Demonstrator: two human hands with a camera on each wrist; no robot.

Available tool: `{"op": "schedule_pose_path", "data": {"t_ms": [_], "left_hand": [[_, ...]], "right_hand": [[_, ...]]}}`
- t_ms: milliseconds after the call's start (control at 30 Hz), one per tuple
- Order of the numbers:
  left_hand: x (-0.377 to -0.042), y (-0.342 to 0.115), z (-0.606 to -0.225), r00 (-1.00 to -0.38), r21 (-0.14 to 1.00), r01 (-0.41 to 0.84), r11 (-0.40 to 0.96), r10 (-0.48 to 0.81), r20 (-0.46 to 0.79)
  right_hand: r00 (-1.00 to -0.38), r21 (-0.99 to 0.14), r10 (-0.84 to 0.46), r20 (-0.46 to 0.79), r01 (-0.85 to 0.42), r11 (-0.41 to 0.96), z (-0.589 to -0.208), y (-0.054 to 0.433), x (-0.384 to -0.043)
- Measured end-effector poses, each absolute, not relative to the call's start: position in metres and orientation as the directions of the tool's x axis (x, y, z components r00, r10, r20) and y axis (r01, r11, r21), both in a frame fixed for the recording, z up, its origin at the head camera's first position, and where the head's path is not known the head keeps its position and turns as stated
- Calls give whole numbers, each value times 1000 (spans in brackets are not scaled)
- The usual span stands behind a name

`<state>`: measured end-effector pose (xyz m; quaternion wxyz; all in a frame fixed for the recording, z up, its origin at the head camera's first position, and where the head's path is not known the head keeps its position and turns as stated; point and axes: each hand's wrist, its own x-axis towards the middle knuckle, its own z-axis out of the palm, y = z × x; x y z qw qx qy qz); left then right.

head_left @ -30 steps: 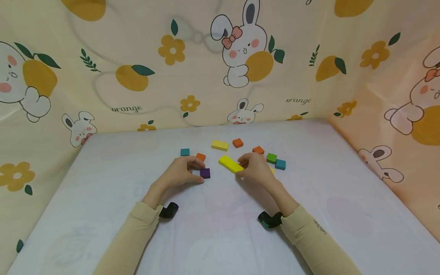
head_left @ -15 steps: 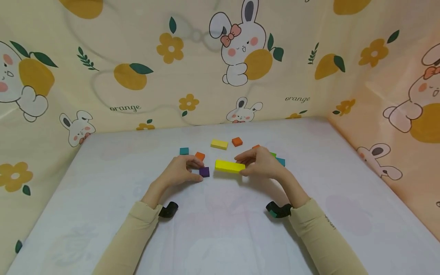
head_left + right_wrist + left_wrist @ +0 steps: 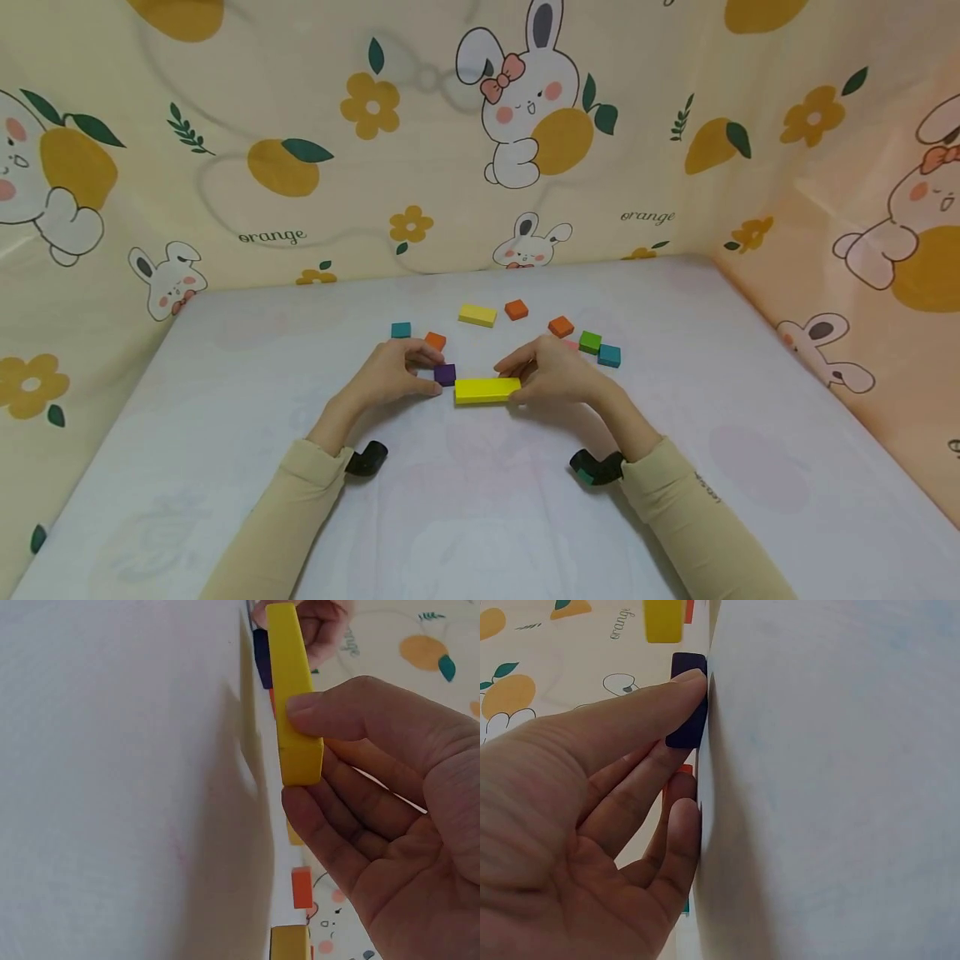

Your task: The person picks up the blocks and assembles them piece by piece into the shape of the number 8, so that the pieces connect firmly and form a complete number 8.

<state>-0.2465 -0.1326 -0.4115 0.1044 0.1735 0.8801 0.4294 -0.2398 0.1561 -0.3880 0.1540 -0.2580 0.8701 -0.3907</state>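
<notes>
On the white tabletop, my left hand [image 3: 393, 371] pinches a small purple block [image 3: 446, 375] between thumb and fingers. The left wrist view has the thumb lying across the dark purple block [image 3: 686, 735], which stands right at the table surface. My right hand [image 3: 558, 371] grips one end of a long yellow block [image 3: 486, 391], thumb on its near side. Its free end points left, close by the purple block and slightly nearer to me. In the right wrist view the yellow block [image 3: 292, 675] shows apart from its shadow, raised over the table.
Behind the hands lie a teal block [image 3: 401, 330], an orange block [image 3: 435, 341], a pale yellow block [image 3: 477, 315] and another orange block [image 3: 516, 309]. Beyond the right hand are an orange [image 3: 561, 326], a green [image 3: 590, 342] and a teal block [image 3: 609, 356]. Patterned cloth [image 3: 360, 183] rises behind.
My right hand has lifted the yellow block, turned it from slanted to lying crosswise, and brought it left and nearer to me. The left hand stays on the purple block.
</notes>
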Motion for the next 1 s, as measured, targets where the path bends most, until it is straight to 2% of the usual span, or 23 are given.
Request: {"op": "schedule_pose_path", "data": {"t_ms": [400,1000], "left_hand": [[-245,-132,-411,-908,793,230,564,418,-34],[-246,-134,-410,-910,781,239,577,414,-28]], "right_hand": [[-856,-745,-511,-79,-290,601,-393,156,-239],[-873,-738,-479,-90,-264,621,-392,157,-242]]}}
